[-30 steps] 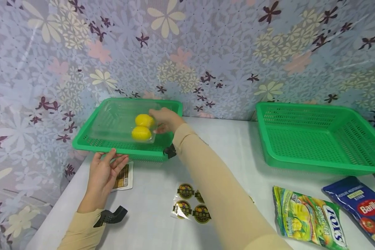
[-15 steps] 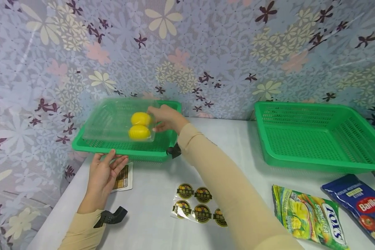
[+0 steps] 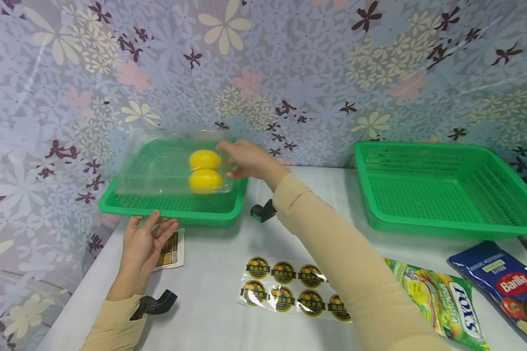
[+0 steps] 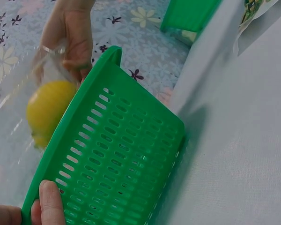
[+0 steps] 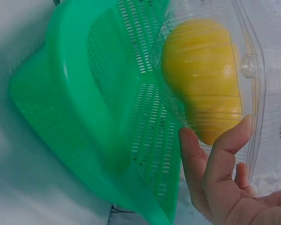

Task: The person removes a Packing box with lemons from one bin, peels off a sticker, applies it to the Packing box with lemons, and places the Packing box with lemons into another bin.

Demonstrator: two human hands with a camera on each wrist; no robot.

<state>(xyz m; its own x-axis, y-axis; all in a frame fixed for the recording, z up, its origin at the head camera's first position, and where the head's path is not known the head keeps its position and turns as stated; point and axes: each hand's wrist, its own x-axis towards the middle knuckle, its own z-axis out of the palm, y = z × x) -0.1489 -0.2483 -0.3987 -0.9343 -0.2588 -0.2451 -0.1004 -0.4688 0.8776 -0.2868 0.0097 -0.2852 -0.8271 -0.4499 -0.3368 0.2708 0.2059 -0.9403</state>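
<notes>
My right hand holds a clear plastic clamshell box by its right end, with fingers and thumb on its edge. The box hangs above the left green basket. Two yellow lemons lie together at its right end; in the right wrist view they show through the ridged plastic. With its fingers at the front rim of that same basket, my left hand grips the edge; the left wrist view shows fingers on the outer wall.
Another green basket stands at the right. Before it lie a Fox's candy bag and a blue Barilla pouch. A sheet of round stickers lies mid-table. A small packet is partly behind my left hand. A flowered curtain hangs behind.
My right hand has moved right and slightly up. The box and lemons shifted left, then right and up above the basket. My left hand stays at the rim. More stickers now show.
</notes>
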